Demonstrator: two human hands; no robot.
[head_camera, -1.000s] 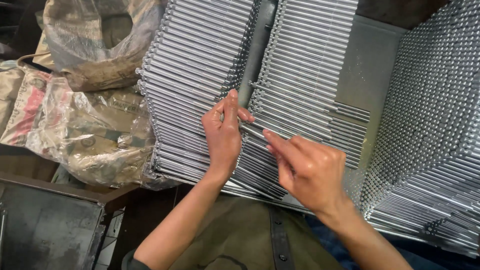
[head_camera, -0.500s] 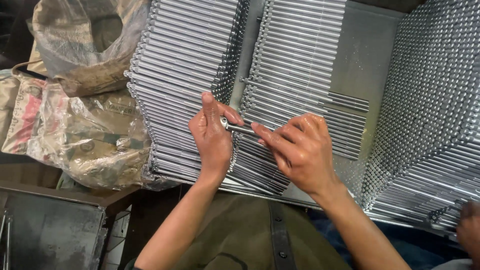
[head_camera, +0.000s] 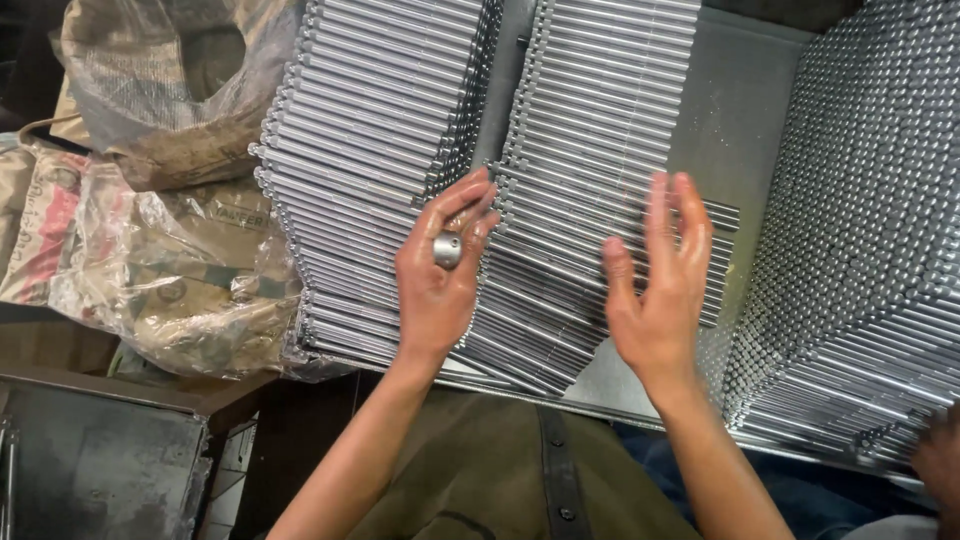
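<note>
Holding a short metal rod (head_camera: 447, 249) end-on toward the camera, left hand (head_camera: 440, 270) clamped on it with thumb and fingers, round end face showing just below the fingertips. Positioned over the gap between two flat stacks of long metal rods: left stack (head_camera: 370, 150) toward the near-left part of the metal tray (head_camera: 735, 130), middle stack (head_camera: 590, 150) beside it, the two separated by a narrow channel. Right hand (head_camera: 660, 290) open, fingers spread and apart, palm facing the left hand, gripping nothing, hovering above the right edge of the middle stack and somewhat blurred. Bare grey tray floor visible to the right of the middle stack. Third large bank of rods (head_camera: 860, 230) stacked along the right edge of the tray, round ends turned toward the viewer. Clear plastic bags (head_camera: 170, 290) and a woven sack (head_camera: 170, 90) lying beyond the left edge of the tray. Dark metal box (head_camera: 100, 470) at lower left. Olive garment (head_camera: 500, 470) at bottom centre. Part of another person's hand (head_camera: 940, 460) at the lower right edge, unclear.
</note>
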